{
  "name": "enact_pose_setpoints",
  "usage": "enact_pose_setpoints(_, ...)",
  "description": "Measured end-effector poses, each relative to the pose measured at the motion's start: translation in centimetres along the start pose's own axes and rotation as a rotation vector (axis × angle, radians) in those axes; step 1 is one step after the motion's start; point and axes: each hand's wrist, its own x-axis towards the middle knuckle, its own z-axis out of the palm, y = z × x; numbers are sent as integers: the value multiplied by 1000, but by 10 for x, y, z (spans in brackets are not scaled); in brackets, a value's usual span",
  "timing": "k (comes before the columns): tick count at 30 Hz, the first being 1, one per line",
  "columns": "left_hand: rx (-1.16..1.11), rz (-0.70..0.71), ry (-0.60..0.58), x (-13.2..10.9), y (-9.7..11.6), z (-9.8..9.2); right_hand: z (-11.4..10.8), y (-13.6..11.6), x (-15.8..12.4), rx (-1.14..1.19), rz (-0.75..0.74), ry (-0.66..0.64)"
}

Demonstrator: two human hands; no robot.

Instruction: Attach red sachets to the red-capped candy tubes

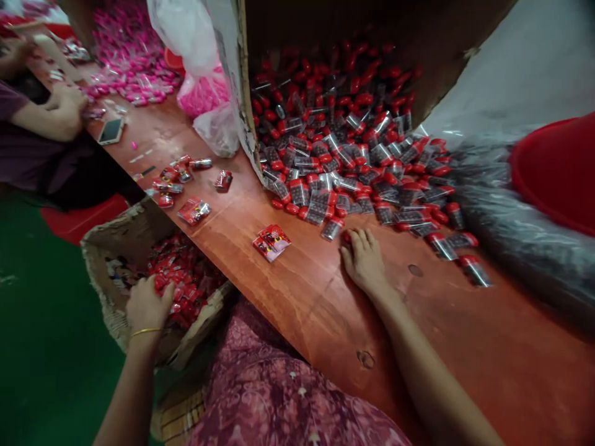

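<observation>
My left hand point(147, 305), with a thin yellow bangle at the wrist, is over a cardboard box point(100, 291) of small red packets point(186, 294). Its thumb stands apart from the fingers, whose tips are partly hidden. On the tabletop, my right hand point(363, 259) has its fingers curled over a red-capped tube point(346, 236), mostly covered by them. Just beyond lies a heap of clear, dark-patterned tubes with red caps point(320, 204). Two flat red printed packets point(272, 241) lie left of my right hand.
A large open carton point(246, 93) lies at the heap's back. More red packets point(194, 210) are near the table's left edge. At right are a red tub point(558, 173) and plastic bags point(525, 248). A co-worker's arm point(60, 114) rests near a phone point(111, 131) and pink pieces point(139, 62).
</observation>
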Motion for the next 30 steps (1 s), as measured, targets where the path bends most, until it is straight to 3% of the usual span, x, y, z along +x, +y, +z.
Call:
enact_pose_setpoints(2, -93, 48, 53, -5, 44, 16, 3, -15, 9, -5, -19, 23)
enact_pose_setpoints(6, -221, 404, -65, -8, 144, 64, -1, -31, 15, -62, -38, 128)
enact_pose_setpoints(9, -137, 496, -215, -3, 182, 92, -4, -31, 7, -110, -27, 193)
enact_pose_setpoints(11, -97, 492, -293, 1, 188, 103, -4, -29, 2, -123, -19, 208)
enact_pose_setpoints(14, -81, 471, -312, 6, 189, 111, -5, -28, -1, -105, -25, 190)
enact_pose_setpoints(20, -61, 517, -303, 0, 200, 107, -18, -38, -1, 73, -5, 211)
enact_pose_setpoints(24, -175, 544, -273, -17, 212, 98, -25, -65, -4, 514, 119, 212)
enact_pose_setpoints(27, -282, 570, -282, -34, 219, 91, -28, -89, 1, 951, 308, 117)
enact_pose_setpoints(30, -421, 581, -295, -49, 221, 86, -31, -103, 8, 1285, 396, 31)
